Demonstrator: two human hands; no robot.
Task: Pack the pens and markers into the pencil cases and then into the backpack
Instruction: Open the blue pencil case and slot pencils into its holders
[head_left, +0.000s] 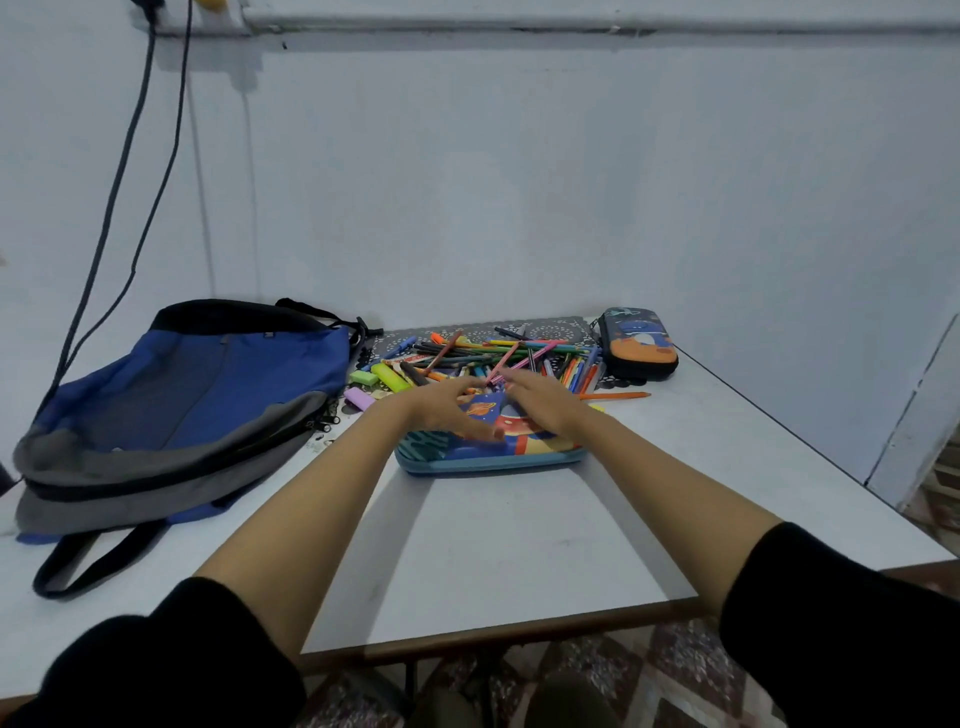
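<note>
The backpack (182, 415) lies flat on the left, no case visibly inside. The left hand (447, 410) and right hand (540, 405) rest straight-fingered, close together, on the shut near pencil case (488, 452), gripping nothing I can see. Pens and markers (498, 356) lie heaped just behind, and the second pencil case (639, 343) sits zipped at far right, so packing looks barely begun.

— What do we see of the backpack (197, 395)?
— It lies flat at the left of the frame, blue with grey and black trim, one strap trailing toward the lower left.
— And the pens and markers (498, 353)?
— A loose, crisscrossed heap at centre, highlighters (389, 375) at its left edge, one orange pencil (615, 396) apart at its lower right.
— The pencil cases?
— We count two: a space-print case (493, 452) lies printed face up just below the heap, and a dark case (639, 343) sits at its right end.
</note>
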